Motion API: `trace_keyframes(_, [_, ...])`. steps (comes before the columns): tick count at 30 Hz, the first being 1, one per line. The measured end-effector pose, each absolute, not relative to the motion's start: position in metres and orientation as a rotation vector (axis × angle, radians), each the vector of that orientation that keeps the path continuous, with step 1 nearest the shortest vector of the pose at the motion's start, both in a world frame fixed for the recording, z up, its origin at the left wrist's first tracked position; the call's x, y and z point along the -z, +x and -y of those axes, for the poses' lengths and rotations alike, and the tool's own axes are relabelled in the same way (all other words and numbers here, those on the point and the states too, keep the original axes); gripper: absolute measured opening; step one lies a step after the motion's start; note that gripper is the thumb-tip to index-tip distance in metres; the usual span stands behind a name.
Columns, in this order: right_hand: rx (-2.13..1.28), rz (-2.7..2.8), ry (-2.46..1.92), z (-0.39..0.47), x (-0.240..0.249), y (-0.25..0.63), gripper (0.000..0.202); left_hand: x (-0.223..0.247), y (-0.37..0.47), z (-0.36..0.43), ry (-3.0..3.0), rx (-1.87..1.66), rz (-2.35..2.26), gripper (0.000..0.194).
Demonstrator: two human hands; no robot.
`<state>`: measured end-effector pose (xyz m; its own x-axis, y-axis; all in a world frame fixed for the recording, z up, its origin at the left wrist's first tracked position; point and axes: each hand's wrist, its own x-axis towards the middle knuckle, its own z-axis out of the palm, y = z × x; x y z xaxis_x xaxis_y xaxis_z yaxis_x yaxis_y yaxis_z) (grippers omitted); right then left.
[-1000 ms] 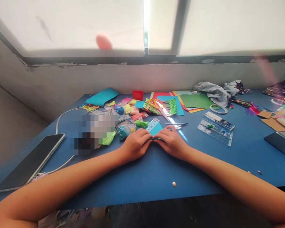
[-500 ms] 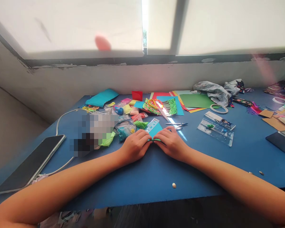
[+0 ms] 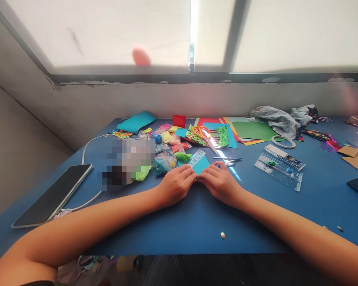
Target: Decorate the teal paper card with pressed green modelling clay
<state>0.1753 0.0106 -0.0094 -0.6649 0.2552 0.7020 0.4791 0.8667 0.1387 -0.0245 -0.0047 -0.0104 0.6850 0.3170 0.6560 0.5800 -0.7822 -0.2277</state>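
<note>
My left hand (image 3: 179, 183) and my right hand (image 3: 221, 182) meet at their fingertips over the blue table. Both have closed fingers, pinched on the near edge of a small blue paper (image 3: 203, 163). The pinched edge itself is mostly hidden behind the fingers. Across the paper's far side lies a pale printed ruler (image 3: 197, 157), slanting up to the right. Just past my right hand rest a pen (image 3: 226, 158) and another slim tool (image 3: 230, 163). Scissors with orange-yellow handles (image 3: 208, 140) lie farther back on a green-trimmed craft piece (image 3: 222, 137).
To the left are small bags of coloured clay (image 3: 164, 163), a phone (image 3: 53, 196) and a white cable (image 3: 85, 147). Coloured sheets (image 3: 250, 131) and a cloth (image 3: 277, 119) lie at the back. On the right are clear plastic packs (image 3: 279, 171) and a tape ring (image 3: 283, 142). A small shell-like bit (image 3: 223, 235) sits in front.
The view has shifted, so the scene sits slightly farther right. Both hands remain together at the paper; the green edge seen between the fingers earlier is now hidden.
</note>
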Motion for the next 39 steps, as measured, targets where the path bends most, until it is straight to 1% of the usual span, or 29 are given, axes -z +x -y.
trace_keyframes(5, [0.395,2.359,-0.570,-0.0092,0.0106,0.1740,0.028,0.0140,-0.0262,0.0042,-2.483,0.815,0.709,0.025])
trace_keyframes(11, [0.419,2.356,-0.519,-0.0121,0.0140,0.1732,0.032,0.0153,-0.0264,0.0036,-2.478,0.778,0.698,0.027])
trace_keyframes(18, [0.374,2.371,-0.489,-0.0125,0.0141,0.1743,0.028,0.0160,-0.0271,0.0035,-2.497,0.704,0.694,0.030])
trace_keyframes(28, [0.362,2.400,-0.563,-0.0132,0.0152,0.1763,0.027,0.0119,-0.0271,0.0063,-2.480,0.715,0.752,0.028])
trace_keyframes(39, [0.181,2.401,-0.584,-0.0143,0.0158,0.1788,0.022,0.0123,-0.0285,0.0060,-2.511,0.737,0.841,0.027])
